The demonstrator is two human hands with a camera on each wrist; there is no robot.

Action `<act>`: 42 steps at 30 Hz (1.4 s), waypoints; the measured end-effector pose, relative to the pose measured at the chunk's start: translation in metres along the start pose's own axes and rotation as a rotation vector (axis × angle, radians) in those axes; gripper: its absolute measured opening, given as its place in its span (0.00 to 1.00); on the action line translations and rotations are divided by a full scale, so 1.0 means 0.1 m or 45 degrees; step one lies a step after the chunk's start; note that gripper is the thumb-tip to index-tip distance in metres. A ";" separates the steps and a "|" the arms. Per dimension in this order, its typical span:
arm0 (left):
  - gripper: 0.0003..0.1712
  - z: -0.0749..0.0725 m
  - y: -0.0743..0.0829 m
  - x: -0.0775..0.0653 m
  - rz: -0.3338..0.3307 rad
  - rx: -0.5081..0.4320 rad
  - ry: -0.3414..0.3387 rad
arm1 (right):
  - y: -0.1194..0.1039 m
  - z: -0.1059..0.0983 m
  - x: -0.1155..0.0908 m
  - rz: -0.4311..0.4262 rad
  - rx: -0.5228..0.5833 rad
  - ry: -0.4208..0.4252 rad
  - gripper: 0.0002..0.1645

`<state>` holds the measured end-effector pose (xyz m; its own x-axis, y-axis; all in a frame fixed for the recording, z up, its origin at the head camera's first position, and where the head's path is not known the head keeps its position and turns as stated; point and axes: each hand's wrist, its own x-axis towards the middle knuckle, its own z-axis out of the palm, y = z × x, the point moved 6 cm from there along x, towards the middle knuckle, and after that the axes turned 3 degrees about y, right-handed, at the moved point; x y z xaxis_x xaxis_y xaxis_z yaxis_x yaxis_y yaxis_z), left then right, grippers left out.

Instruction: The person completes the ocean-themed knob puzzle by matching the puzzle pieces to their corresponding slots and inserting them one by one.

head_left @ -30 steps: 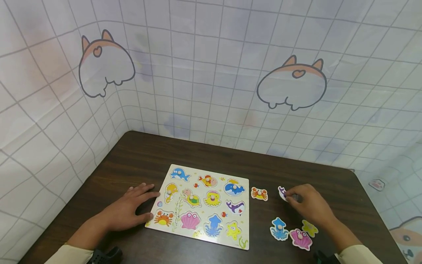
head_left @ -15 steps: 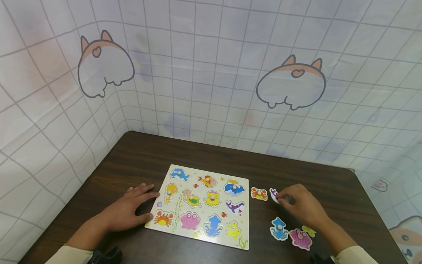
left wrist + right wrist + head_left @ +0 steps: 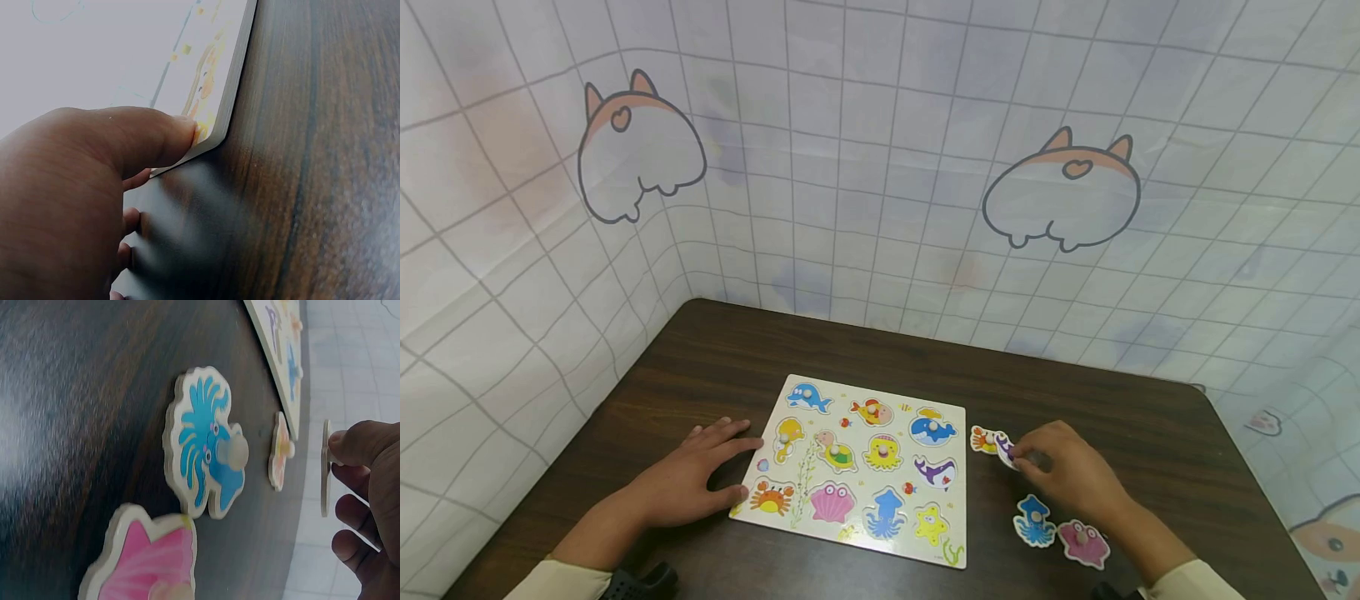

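My right hand pinches a purple whale puzzle piece by its knob. In the right wrist view that piece shows edge-on, raised above the tabletop. From the head view it overlaps the orange crab piece, which lies beside the board. My left hand rests at the left side of the wooden puzzle board, fingers spread. Its thumb lies on the board's near corner. Upper shapes on the board carry knobbed pieces; the purple whale, crab, shell, squid and starfish places show flat printed pictures.
A blue squid piece and a pink shell piece lie right of the board, near each other. My right forearm covers the spot beyond the shell. A grid-patterned cloth hangs behind the dark wooden table.
My right hand has moved left with the purple whale piece, from open tabletop to over the crab piece. The yellow starfish piece has become hidden behind my right forearm. The left hand stays put.
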<state>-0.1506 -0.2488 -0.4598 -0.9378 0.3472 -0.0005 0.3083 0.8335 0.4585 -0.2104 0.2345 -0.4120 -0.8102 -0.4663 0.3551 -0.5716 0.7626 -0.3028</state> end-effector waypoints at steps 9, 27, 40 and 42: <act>0.38 0.02 -0.01 0.00 -0.012 -0.002 -0.016 | -0.13 0.05 0.02 0.031 -0.002 -0.063 0.11; 0.38 -0.02 0.01 0.01 0.003 -0.003 -0.017 | -0.38 0.23 0.13 0.017 0.031 -0.146 0.09; 0.38 -0.02 0.01 0.01 0.007 0.002 -0.010 | -0.52 0.38 0.16 -0.031 0.072 -0.179 0.09; 0.38 -0.01 0.00 0.00 -0.001 0.000 -0.010 | -0.54 0.41 0.16 -0.037 0.078 -0.191 0.08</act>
<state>-0.1509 -0.2491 -0.4585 -0.9368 0.3497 -0.0079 0.3075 0.8340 0.4582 -0.1983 0.1675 -0.4259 -0.8008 -0.5530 0.2300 -0.5983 0.7212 -0.3492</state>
